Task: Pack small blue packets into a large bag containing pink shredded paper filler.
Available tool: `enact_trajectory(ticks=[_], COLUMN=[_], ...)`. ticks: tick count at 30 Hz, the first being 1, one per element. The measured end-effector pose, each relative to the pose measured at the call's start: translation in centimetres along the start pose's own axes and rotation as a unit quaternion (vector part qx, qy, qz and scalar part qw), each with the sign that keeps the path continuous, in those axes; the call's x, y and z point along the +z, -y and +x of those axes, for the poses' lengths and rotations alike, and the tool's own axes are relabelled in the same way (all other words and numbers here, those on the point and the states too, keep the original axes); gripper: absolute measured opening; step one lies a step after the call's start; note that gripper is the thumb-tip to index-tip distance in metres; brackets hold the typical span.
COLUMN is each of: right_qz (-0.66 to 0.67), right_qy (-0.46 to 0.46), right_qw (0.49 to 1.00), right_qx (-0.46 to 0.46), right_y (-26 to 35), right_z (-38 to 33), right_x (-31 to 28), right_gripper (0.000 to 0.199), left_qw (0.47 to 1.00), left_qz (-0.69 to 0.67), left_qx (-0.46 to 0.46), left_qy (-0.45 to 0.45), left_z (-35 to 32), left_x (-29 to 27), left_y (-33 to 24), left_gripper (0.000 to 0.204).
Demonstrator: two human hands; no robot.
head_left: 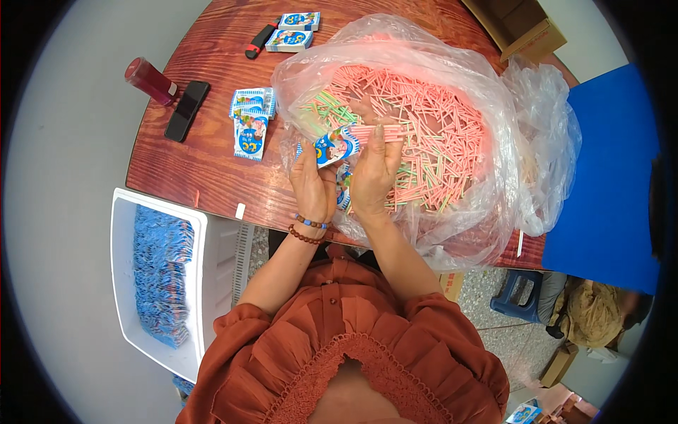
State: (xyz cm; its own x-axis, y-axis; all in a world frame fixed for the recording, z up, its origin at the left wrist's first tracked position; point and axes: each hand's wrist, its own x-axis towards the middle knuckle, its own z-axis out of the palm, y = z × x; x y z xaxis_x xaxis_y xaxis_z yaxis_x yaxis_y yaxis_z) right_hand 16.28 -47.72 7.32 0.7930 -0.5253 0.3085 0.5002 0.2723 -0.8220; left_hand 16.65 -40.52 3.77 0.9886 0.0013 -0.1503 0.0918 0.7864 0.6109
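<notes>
Left hand (311,185) closed on a small blue packet (335,146), right hand (372,169) pinching a bunch of pink sticks (381,131) at its mouth, above a clear plastic bag (487,85) (heaped with pink and green sticks) on a wooden table (205,169).

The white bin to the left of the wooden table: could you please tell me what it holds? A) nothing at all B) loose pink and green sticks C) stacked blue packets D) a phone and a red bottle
C: the white bin beside the wooden table is filled with rows of blue packets, while the pink and green sticks lie in the clear plastic bag on the table.
</notes>
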Motion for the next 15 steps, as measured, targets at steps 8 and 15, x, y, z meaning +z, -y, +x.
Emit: enact_trajectory(ticks=[8,15], right_qz=[-0.009,-0.044], right_qy=[0.037,0.061], right_qw=[0.999,0.997], right_qx=[-0.034,-0.028], right_y=[-0.9,-0.5], right_z=[-1.0,-0.1], right_x=[-0.2,0.2], right_gripper=[0.014,0.018], left_qw=[0.999,0.999], left_qz=[-0.031,-0.042], left_qx=[0.002,0.008], left_qy=[-0.016,0.005], left_z=[0.2,0.2], left_x=[0.0,-0.3], left_y=[0.3,0.2], left_gripper=[0.031,0.030])
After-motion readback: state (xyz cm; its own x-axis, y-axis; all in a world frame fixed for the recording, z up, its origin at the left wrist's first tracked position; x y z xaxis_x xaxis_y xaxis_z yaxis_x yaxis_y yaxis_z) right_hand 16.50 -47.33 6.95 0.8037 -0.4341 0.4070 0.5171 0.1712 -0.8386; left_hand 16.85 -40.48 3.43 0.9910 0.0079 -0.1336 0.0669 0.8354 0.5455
